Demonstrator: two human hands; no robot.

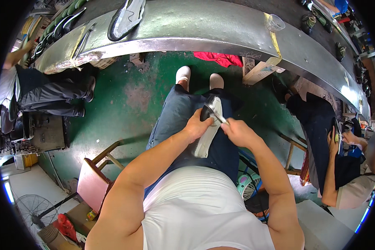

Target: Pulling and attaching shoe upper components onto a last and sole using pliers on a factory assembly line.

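Observation:
On my lap lies a black shoe (209, 132) with its whitish underside turned up and its toe pointing toward the bench. My left hand (198, 124) grips it along its left side, near the toe, with the thumb on top. In my right hand (240, 132) is a slim hand tool (218, 116) with a shiny metal end. That end meets the underside near the toe; the tool's exact kind is hard to make out. My right fingers are wrapped round its handle.
A metal-topped bench (204, 23) runs across in front, bearing another upturned shoe (127, 21) and a clear plastic cup (275, 23). People sit at both sides. A pink-backed chair (91, 183) stands left, a small green fan (248, 185) right. Red cloth (218, 58) hangs below the bench.

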